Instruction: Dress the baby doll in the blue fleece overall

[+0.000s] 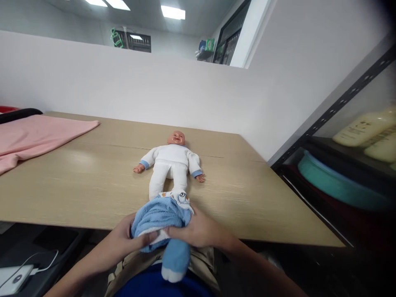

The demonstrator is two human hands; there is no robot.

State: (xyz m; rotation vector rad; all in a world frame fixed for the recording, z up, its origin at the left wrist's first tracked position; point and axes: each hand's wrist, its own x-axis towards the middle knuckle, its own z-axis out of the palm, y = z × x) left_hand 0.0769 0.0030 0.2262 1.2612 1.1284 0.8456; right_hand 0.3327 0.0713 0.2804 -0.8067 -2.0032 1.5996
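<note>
A baby doll (171,154) lies on its back on the table, head toward the wall, in a white top with blue cuffs and white leggings. Bunched over its lower legs are fuzzy blue baby pants (161,212) with a patterned white part. My left hand (130,239) grips the left side of the pants, thumb on a whitish fold. On the opposite side my right hand (198,231) is closed on the same fabric, its thumb near the other. Below the right thumb a blue foot end with a white tip (175,260) sticks out; whether it is a sock or part of the pants I cannot tell.
The wooden table (93,181) meets a white wall. A pink cloth (40,134) lies at the left. To the right a metal shelf holds a teal basin (337,181) and pale yellow bottles (365,128). A white device with a cable (17,278) sits low at the left.
</note>
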